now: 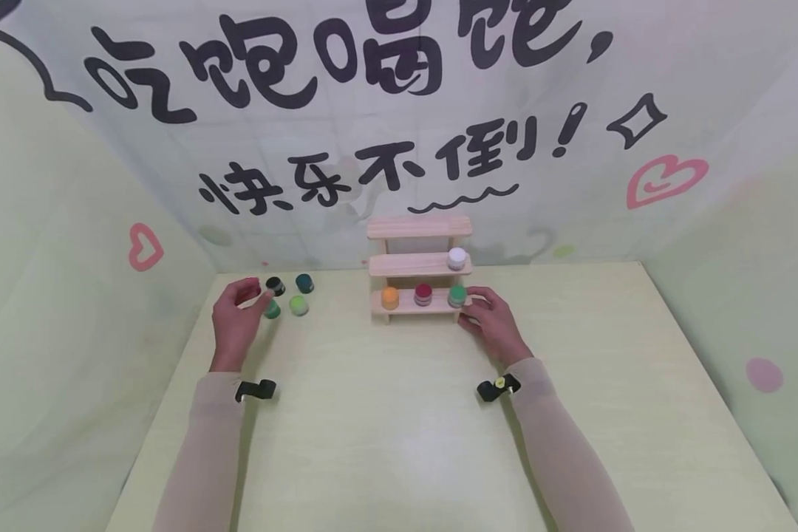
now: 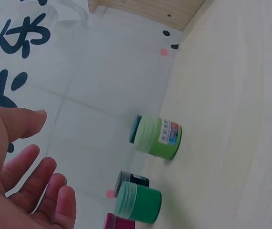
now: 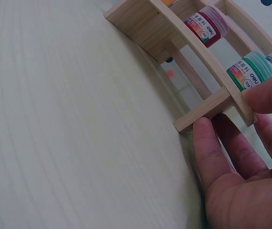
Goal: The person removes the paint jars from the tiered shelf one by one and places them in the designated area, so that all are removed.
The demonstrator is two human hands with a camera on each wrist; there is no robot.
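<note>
Left hand (image 1: 239, 321) poised, thumb and fingers apart, nothing held!
Right at its three o'clock sits the loose green jar (image 1: 273, 310), the lime jar (image 1: 298, 306) just beyond; the right hand (image 1: 495, 325) pinches the end of the wooden stand (image 1: 408, 264), at its ten o'clock. Looks like jar-choosing while steadying; next seems to call for a gentle left-hand grasp.

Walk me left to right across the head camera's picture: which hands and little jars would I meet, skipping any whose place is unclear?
Left hand → light green jar → orange jar → dark red jar → green jar on the bottom shelf → right hand.
</note>
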